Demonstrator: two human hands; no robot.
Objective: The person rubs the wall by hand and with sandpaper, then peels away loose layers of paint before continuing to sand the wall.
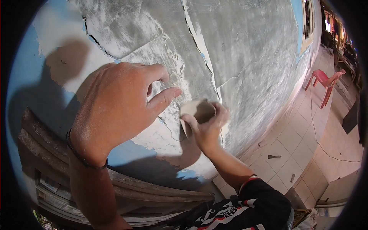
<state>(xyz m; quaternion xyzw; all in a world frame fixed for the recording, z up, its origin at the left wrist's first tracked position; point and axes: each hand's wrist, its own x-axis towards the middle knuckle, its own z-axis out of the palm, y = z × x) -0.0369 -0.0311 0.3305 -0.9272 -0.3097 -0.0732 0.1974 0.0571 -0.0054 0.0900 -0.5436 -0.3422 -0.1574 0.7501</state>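
My right hand (209, 128) pinches a curled beige sheet of sandpaper (188, 111), thumb on the near side and fingers behind. It is at the wall (253, 50), beside the lower end of a long crack. My left hand (119, 101) is raised in front of the wall with its back toward me. Its thumb and index finger are apart with nothing between them; the other fingers are mostly hidden. Pale dust covers this hand, and a dark cord circles the wrist. Around both hands the wall has grey plaster, white patches and peeling blue paint.
Long boards (153, 191) lean along the wall's lower left. A scraper (274, 156) and a small item (292, 178) lie on the tiled floor (281, 168). Farther right stand a red plastic chair (326, 82) and a cable (315, 130) across the floor. A window frame (308, 23) is upper right.
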